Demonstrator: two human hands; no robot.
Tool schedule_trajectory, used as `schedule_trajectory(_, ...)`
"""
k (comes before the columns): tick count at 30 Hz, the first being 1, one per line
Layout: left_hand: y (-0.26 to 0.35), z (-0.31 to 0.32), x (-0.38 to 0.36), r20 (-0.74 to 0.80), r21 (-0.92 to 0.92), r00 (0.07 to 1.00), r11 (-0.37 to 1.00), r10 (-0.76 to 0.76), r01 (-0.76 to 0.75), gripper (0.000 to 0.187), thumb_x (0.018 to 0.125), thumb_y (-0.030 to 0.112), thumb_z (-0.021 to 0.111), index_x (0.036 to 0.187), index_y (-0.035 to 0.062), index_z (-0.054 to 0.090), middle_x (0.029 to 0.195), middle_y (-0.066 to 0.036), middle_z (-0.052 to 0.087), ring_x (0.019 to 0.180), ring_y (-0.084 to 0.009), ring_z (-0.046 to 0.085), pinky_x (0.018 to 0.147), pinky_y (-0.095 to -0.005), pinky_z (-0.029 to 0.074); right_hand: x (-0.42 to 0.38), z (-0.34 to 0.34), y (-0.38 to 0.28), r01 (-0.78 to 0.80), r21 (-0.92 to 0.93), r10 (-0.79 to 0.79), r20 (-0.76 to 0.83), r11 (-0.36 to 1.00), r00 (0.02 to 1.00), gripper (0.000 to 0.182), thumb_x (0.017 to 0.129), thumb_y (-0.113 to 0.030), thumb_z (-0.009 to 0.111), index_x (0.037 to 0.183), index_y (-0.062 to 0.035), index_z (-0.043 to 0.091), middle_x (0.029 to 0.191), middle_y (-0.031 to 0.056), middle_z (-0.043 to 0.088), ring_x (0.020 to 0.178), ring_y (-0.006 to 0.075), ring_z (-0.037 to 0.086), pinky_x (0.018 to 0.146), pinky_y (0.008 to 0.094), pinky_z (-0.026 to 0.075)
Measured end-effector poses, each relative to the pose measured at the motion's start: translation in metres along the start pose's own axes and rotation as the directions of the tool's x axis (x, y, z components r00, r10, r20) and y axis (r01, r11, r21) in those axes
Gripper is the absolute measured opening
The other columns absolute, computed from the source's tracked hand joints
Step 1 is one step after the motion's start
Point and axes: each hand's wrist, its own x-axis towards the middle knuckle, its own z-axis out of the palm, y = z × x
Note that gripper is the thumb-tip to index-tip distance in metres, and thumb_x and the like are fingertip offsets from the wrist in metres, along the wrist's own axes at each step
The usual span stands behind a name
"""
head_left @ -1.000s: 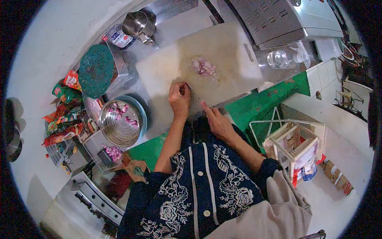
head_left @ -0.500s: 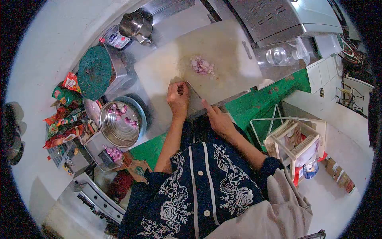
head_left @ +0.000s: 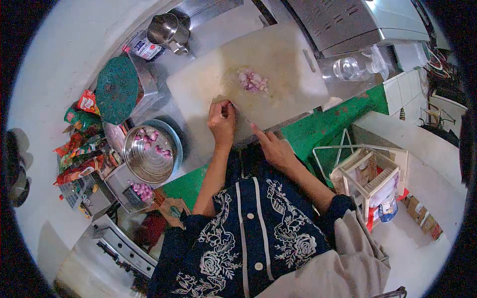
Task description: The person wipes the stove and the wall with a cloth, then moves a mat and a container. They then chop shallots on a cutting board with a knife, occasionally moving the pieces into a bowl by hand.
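A pale cutting board [head_left: 198, 84] lies on the steel counter, with a small heap of sliced shallots [head_left: 253, 81] on it. My left hand [head_left: 221, 121] is at the board's near edge, fingers curled in a pinch; what they hold is too small to make out. My right hand [head_left: 276, 149] is to the right and nearer my body, closed round a knife, index finger stretched along it. The thin blade [head_left: 240, 111] points up and left to my left fingertips. On the left, a steel bowl [head_left: 130, 161] holds several whole shallots [head_left: 163, 152].
A steel jug [head_left: 166, 34] and a labelled jar [head_left: 144, 48] stand behind the board. Left are a green oval mat [head_left: 117, 90], food packets [head_left: 82, 166] and a clear container of shallots [head_left: 141, 191]. Right are a spray bottle [head_left: 348, 68] and a small rack [head_left: 370, 174].
Both hands stay nearly in place. The knife blade has shifted slightly against my left fingertips.
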Motion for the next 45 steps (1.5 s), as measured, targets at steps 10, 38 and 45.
schedule_trajectory(10,-0.003,0.000,-0.001,0.009,0.020,0.999,0.999,-0.043,0.043,0.011,0.079,0.010,0.068,0.084,0.0031,0.062,0.084,-0.011,0.063,0.074,-0.0268,0.062,0.068,-0.0350,0.050,0.006,0.009,-0.006,0.011,-0.065,-0.018,-0.108,0.998,0.994,0.070,0.084,-0.004,0.048,0.147,-0.0232,0.023,0.106,0.0217,0.057,0.077,0.0415,0.061,0.060,0.0499,0.052)
schedule_trajectory(38,-0.006,0.004,-0.002,-0.031,-0.087,1.000,0.996,-0.001,-0.002,0.009,0.078,0.003,0.067,0.086,0.0014,0.063,0.080,-0.011,0.061,0.067,-0.0218,0.062,0.062,-0.0326,0.051,0.014,0.016,-0.005,-0.024,-0.068,0.019,-0.070,0.997,0.997,0.069,0.086,-0.006,0.048,0.147,-0.0236,0.021,0.102,0.0193,0.057,0.072,0.0415,0.061,0.059,0.0505,0.052)
schedule_trajectory(45,-0.004,0.001,-0.001,0.037,-0.120,0.993,0.986,-0.116,0.120,0.011,0.080,0.011,0.070,0.085,0.0035,0.064,0.080,-0.009,0.062,0.070,-0.0217,0.061,0.066,-0.0330,0.049,-0.003,0.009,-0.001,-0.045,-0.037,0.044,-0.044,0.998,0.998,0.065,0.088,-0.008,0.047,0.147,-0.0230,0.022,0.104,0.0201,0.058,0.077,0.0427,0.061,0.063,0.0510,0.053)
